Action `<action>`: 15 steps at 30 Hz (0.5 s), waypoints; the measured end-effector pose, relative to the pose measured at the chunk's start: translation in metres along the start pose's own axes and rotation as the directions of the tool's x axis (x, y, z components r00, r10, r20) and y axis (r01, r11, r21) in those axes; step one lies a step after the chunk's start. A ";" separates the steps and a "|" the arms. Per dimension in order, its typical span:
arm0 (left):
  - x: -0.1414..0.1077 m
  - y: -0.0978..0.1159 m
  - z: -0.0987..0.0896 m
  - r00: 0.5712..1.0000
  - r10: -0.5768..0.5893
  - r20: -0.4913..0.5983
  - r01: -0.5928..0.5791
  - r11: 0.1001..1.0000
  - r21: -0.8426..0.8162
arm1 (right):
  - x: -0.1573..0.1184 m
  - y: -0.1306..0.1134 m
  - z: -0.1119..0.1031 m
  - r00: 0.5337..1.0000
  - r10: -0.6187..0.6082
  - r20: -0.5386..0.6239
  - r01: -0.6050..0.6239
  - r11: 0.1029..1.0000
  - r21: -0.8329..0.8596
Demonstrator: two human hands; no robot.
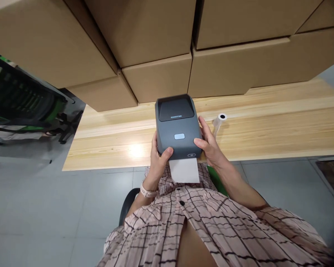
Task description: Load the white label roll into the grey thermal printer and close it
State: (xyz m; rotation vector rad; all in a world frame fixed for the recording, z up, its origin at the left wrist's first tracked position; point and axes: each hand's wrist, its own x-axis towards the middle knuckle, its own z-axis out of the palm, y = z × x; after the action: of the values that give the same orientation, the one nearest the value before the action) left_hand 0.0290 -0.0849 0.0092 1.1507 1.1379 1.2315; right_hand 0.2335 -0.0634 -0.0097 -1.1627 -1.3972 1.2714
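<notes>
- Printer (pixel 167 129), grey and boxy, sits between the two hands over the near edge of the bench (pixel 100 141); whether its base rests on the wood or is lifted cannot be told.
- Left hand (pixel 159 159) is clamped on the printer, thumb over the front left corner, fingers along the side.
- Right hand (pixel 208 146) is clamped on the opposite side, thumb on the front right part and index finger stretched along the flank. Holding from both sides probably keeps the body steady and level.
- Paper (pixel 184 171) sticks out from the front between the thumbs, toward the wearer's lap; the grip at the corners seems to leave that outlet free.
- Dark window (pixel 176 107) tops the rear of the printer; it looks shut, and whatever is inside does not show through.
- Paper roll (pixel 218 121) with a dark core lies on the bench just beyond the right hand, apart from the printer, a loose strip trailing from it.
- Cardboard boxes (pixel 158 83) are stacked along the far side of the bench, likely to keep the near strip usable. They appear closed, so their contents are hidden.
</notes>
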 end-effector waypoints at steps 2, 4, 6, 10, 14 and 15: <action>-0.002 0.001 0.000 1.000 0.013 0.015 -0.014 1.000 0.016 | 0.001 0.000 -0.002 1.000 -0.009 0.009 0.009 1.000 -0.029; -0.013 -0.001 -0.002 1.000 -0.017 0.011 0.017 0.999 0.051 | 0.001 0.001 -0.004 1.000 -0.015 -0.002 0.015 0.999 -0.029; -0.035 -0.006 -0.004 0.996 -0.063 -0.055 0.070 0.989 0.132 | 0.002 0.001 -0.006 1.000 -0.025 -0.019 0.025 0.999 -0.038; -0.075 -0.018 -0.006 0.981 -0.120 -0.150 0.160 0.941 0.298 | 0.002 0.007 -0.003 0.997 -0.080 -0.015 0.077 0.987 -0.140; -0.075 -0.016 -0.005 0.929 -0.341 0.145 0.340 0.940 0.039 | 0.002 0.014 0.001 0.990 -0.139 -0.035 0.131 0.976 -0.174; -0.072 -0.014 -0.004 0.910 -0.363 0.200 0.377 0.925 -0.040 | 0.002 0.013 0.001 0.989 -0.140 -0.040 0.132 0.976 -0.173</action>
State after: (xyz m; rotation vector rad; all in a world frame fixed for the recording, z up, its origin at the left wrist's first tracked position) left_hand 0.0249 -0.1566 -0.0045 0.9182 1.0935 0.8461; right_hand 0.2330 -0.0611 -0.0231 -1.1835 -1.5425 1.0348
